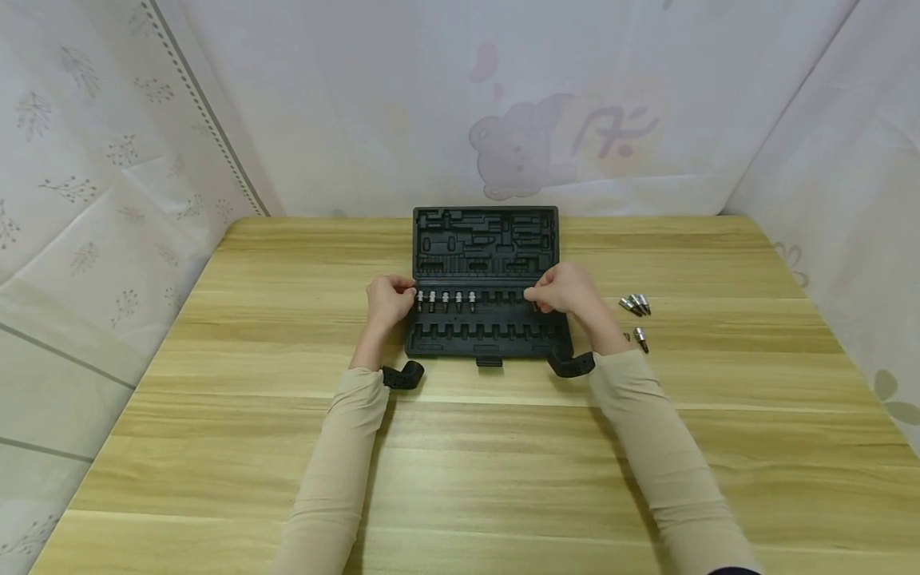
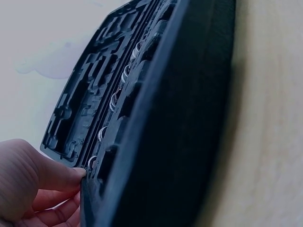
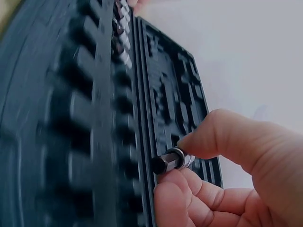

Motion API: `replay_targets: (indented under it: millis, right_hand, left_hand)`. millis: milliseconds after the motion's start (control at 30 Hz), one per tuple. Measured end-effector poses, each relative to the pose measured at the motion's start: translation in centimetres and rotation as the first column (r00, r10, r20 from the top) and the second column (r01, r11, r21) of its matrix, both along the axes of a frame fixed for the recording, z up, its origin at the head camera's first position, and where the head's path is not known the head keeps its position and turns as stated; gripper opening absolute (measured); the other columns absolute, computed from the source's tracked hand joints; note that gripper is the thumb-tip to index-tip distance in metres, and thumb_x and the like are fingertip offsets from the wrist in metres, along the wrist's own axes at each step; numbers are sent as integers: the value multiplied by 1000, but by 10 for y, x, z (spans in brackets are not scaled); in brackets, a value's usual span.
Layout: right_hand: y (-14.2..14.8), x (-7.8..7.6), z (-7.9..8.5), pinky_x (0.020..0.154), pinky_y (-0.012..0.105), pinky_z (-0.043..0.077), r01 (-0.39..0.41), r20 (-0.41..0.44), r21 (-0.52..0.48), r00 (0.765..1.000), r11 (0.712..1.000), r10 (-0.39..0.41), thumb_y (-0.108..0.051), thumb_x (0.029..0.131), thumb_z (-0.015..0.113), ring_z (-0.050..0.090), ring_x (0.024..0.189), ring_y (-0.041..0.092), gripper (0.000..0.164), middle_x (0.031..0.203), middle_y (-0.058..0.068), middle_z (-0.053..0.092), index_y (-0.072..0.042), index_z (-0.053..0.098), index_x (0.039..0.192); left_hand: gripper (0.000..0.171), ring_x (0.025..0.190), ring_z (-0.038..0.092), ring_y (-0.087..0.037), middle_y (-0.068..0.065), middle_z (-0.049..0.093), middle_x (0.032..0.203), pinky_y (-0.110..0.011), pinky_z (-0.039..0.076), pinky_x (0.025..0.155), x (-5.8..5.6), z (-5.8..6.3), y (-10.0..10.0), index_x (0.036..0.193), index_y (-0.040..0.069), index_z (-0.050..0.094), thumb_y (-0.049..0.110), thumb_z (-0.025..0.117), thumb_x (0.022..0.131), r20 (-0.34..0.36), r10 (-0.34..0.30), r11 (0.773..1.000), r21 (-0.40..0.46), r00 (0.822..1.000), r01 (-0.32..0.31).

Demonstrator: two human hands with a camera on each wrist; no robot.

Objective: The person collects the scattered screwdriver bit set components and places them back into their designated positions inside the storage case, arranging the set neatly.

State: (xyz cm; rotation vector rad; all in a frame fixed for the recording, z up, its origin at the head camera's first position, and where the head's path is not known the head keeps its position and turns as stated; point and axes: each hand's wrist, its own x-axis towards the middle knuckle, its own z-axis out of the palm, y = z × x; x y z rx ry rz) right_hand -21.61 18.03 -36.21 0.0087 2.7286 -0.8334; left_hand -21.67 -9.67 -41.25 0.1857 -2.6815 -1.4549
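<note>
Your right hand point(image 1: 564, 289): pinched a dark-tipped metal bit socket point(image 3: 173, 160) at the far row, right side, of the black plastic case point(image 1: 496, 318); its silver collar showed only from the right wrist.
Your left hand point(image 1: 389, 301): gripped the case's left edge.
Loose silver sockets point(image 1: 640, 337): lay right, head view only.

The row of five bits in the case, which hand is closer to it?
Left. The left hand is at the left edge of the case, beside the row; the right hand is farther off, over the case's right side, pinching another bit.
</note>
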Motion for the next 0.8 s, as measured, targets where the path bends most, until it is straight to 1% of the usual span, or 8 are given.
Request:
replay_targets:
  millis: [100, 200, 300, 367, 433, 567, 700, 800]
  right_hand:
    - [-12, -4, 1, 55, 26, 42, 10, 25, -10, 1000, 1000, -10, -26, 85, 65, 65, 67, 21, 27, 60, 2, 65, -1, 73, 76]
    - [-23, -7, 1, 58, 29, 44, 21, 53, -14, 998, 1000, -20, -26, 84, 65, 65, 69, 21, 26, 58, 2, 65, -3, 72, 74]
    - [-31, -10, 1, 70, 35, 49, 25, 79, -28, 997, 999, -23, -27, 85, 66, 66, 70, 21, 25, 60, 2, 66, -4, 72, 77]
    - [-36, -11, 0, 77, 39, 50, 22, 83, -29, 996, 999, -19, -27, 85, 66, 66, 71, 20, 24, 60, 2, 66, -5, 72, 78]
    - [-41, -12, -1, 80, 40, 49, 11, 78, -25, 997, 1000, -9, -27, 85, 66, 65, 72, 21, 25, 60, 2, 66, -5, 72, 75]
    - [-48, -14, -4, 74, 36, 49, -16, 62, 14, 998, 1000, 15, -30, 85, 66, 63, 73, 21, 30, 55, 1, 64, -7, 71, 66]
    - [-55, -16, -6, 64, 31, 46, -13, 61, 6, 998, 1000, 12, -29, 84, 66, 64, 69, 21, 31, 55, 2, 64, -7, 70, 63]
    - [-60, -17, -7, 57, 28, 44, -10, 56, 1, 998, 1000, 10, -28, 84, 67, 63, 64, 20, 32, 55, 3, 64, -5, 70, 62]
  left_hand:
    - [18, 85, 62, -29, -20, 68, 92, -34, 50, 72, 0, 0, -1, 97, -6, 71, 1, 59, 85, 5, 2, 1000, 4, 1000, -2]
    - [18, 85, 61, -28, -20, 68, 93, -34, 50, 72, 0, 1, -1, 98, -5, 71, 1, 59, 85, 14, 0, 1000, 5, 1000, 0]
    - [19, 85, 61, -28, -20, 68, 94, -34, 50, 72, 0, 2, -1, 98, -5, 70, 2, 58, 86, 22, -5, 1000, 6, 1000, 5]
    - [19, 85, 61, -28, -20, 68, 94, -34, 50, 72, 0, 2, -1, 99, -5, 70, 2, 58, 86, 23, -6, 1000, 5, 1000, 6]
    - [19, 85, 60, -28, -20, 68, 94, -34, 50, 72, 1, 2, -1, 99, -6, 70, 2, 58, 86, 22, -8, 1000, 4, 1000, 8]
    - [19, 85, 61, -28, -20, 68, 93, -35, 50, 72, 0, 3, -1, 98, -6, 70, 2, 58, 86, 7, -14, 1000, 0, 1000, 14]
    - [18, 84, 61, -28, -20, 68, 92, -33, 50, 71, 0, 2, -1, 97, -6, 70, 1, 58, 85, 2, -16, 1000, 6, 1000, 16]
    - [18, 85, 61, -28, -20, 68, 93, -33, 50, 71, -1, 1, -1, 98, -6, 70, 1, 58, 86, 17, -16, 1000, 11, 1000, 16]
